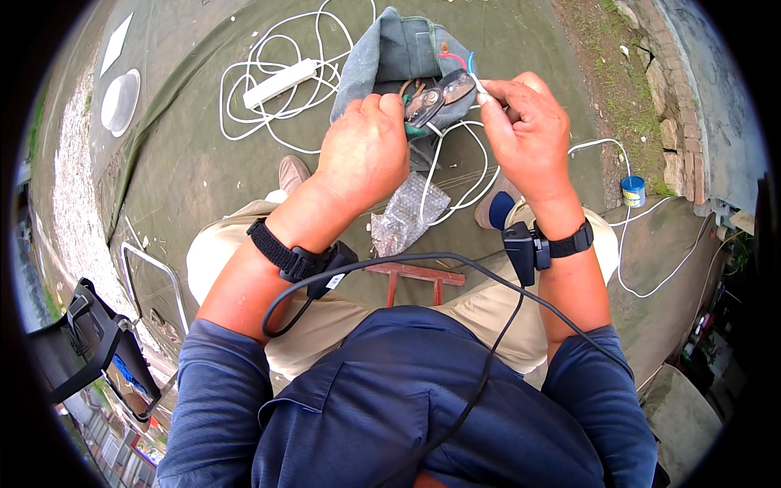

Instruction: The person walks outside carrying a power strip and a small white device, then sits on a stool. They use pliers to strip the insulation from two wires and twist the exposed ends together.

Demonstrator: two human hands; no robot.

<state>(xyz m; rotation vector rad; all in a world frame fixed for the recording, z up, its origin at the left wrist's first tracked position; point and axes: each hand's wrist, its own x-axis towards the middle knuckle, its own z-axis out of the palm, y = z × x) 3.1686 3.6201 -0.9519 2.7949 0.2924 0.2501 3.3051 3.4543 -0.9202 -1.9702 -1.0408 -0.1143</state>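
My left hand [368, 146] is closed around the handles of a pair of pliers [433, 101], whose worn, dark jaws point up and to the right. Between the thumb and fingers of my right hand [533, 134] is a white cable [481, 89]. From its end stick a red wire [455, 57] and a blue wire [471, 62]. The pliers' jaws are right beside the cable end; whether they touch it I cannot tell. Behind and under the pliers lies a grey-green cloth tool bag [399, 50] with its mouth open and other tools partly showing.
A white power strip [281, 83] lies among loops of cord at the left. Bubble wrap [411, 213] and a red wooden stool [415, 273] are between my legs. A blue tin [633, 191] stands at the right, a black chair [98, 346] at the left. Black cords cross my lap.
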